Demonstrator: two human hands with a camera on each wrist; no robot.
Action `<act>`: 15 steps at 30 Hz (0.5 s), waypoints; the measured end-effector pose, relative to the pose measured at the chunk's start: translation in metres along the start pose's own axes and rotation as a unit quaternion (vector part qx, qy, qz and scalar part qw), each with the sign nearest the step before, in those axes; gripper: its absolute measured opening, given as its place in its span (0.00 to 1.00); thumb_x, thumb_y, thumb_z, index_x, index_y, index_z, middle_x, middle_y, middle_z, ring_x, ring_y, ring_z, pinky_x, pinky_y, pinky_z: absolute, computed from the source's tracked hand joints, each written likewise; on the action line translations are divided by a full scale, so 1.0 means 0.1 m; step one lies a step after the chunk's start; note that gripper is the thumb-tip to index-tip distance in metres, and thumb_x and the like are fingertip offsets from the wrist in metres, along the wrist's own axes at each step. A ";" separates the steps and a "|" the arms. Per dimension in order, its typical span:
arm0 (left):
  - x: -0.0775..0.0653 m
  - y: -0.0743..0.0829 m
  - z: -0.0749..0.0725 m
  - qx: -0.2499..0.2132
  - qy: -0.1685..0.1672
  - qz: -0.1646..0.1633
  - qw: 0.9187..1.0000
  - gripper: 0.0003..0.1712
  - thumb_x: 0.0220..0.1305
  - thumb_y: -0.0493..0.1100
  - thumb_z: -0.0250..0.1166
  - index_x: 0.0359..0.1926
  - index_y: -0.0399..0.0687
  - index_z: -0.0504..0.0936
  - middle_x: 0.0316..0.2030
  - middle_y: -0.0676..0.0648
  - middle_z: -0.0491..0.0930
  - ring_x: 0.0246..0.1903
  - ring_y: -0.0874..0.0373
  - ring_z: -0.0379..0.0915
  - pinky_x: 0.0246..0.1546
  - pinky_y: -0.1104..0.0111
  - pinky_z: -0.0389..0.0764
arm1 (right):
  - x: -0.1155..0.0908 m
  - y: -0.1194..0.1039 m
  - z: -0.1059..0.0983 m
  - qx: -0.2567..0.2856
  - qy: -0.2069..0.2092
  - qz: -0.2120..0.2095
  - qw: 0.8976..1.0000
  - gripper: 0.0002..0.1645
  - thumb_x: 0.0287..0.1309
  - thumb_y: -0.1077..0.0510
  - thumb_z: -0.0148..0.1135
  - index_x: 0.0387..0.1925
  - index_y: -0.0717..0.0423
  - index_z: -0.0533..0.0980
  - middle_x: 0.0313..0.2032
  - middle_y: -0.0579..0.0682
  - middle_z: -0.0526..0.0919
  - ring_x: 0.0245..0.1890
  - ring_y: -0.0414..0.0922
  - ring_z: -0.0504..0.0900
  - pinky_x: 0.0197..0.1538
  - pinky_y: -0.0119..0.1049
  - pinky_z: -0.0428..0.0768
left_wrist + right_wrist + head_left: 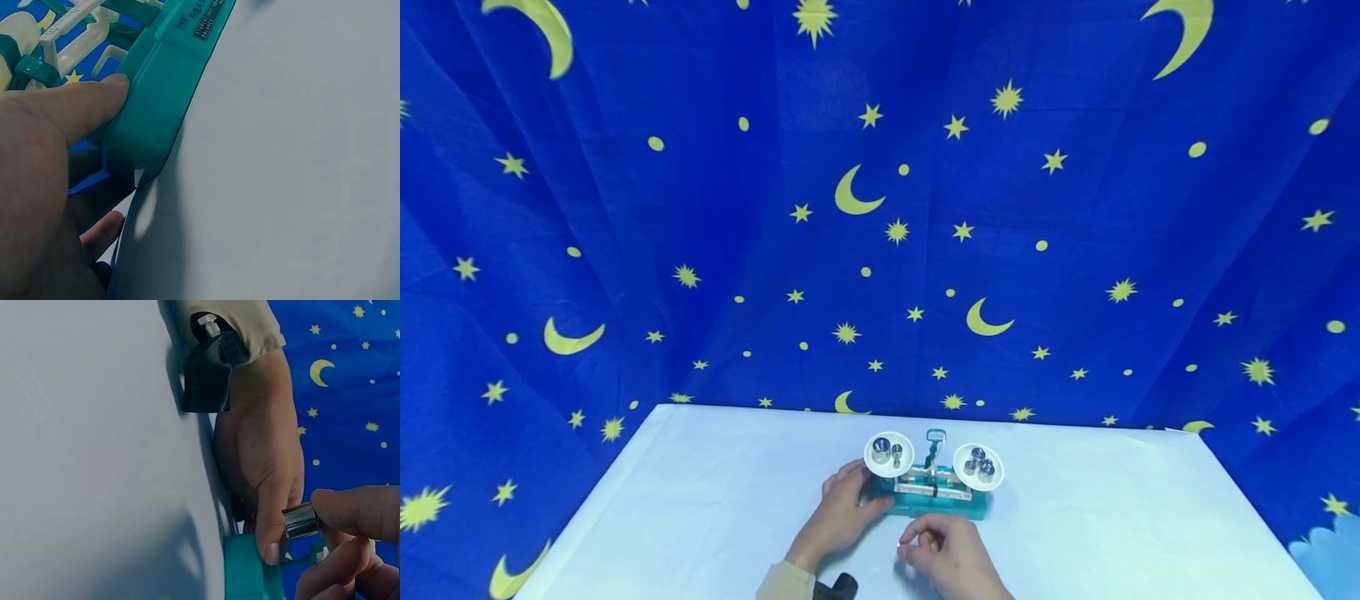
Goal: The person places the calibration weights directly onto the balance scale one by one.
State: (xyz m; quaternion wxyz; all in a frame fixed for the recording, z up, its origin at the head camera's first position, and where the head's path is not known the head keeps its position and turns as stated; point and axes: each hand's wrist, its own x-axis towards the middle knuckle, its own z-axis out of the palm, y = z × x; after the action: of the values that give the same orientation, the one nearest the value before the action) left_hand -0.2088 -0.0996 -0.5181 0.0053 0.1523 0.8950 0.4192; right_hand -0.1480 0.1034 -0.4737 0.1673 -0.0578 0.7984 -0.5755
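Observation:
A green student balance (936, 505) stands on the white table, its two white pans raised. The left pan (907, 454) bears a larger and a smaller metal weight (882, 451); three weights (987, 471) sit in the right pan (960, 477). My left hand (841, 510) grips the left end of the green base, thumb (103, 100) on its upper edge and the other fingers beside it. In front of the base, my right hand (953, 550) pinches a small shiny cylindrical weight (300, 522) between thumb and forefinger. Most of that weight is hidden in the head view.
The white tabletop (1112, 517) spreads out around the balance. A blue cloth (737, 208) with yellow moons and stars hangs behind and to the sides. A black wrist mount (842, 586) sits at the left sleeve (786, 583). A light blue shape (1330, 554) shows at the lower right.

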 end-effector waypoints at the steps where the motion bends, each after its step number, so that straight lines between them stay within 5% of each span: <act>1: 0.00 0.00 0.00 0.001 0.001 0.001 1.000 0.42 0.65 0.58 0.66 0.70 0.36 0.69 0.66 0.38 0.73 0.71 0.38 0.58 0.70 0.37 0.48 | 0.00 -0.01 -0.01 0.001 0.000 -0.002 1.000 0.07 0.56 0.60 0.71 0.37 0.59 0.84 0.21 0.43 0.73 0.22 0.40 0.70 0.22 0.28 0.66; 15: -0.01 0.03 -0.01 -0.002 0.001 0.000 1.000 0.42 0.64 0.58 0.67 0.69 0.34 0.70 0.65 0.37 0.73 0.70 0.38 0.58 0.70 0.37 0.48 | -0.03 -0.09 -0.07 -0.011 0.014 -0.034 0.999 0.10 0.56 0.56 0.73 0.37 0.58 0.84 0.21 0.43 0.73 0.22 0.40 0.69 0.21 0.28 0.66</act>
State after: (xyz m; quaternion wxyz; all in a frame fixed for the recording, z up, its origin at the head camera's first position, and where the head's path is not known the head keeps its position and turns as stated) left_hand -0.2070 -0.0987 -0.5158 0.0043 0.1521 0.8943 0.4208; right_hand -0.1490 0.1077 -0.4626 0.1354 -0.0784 0.8045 -0.5730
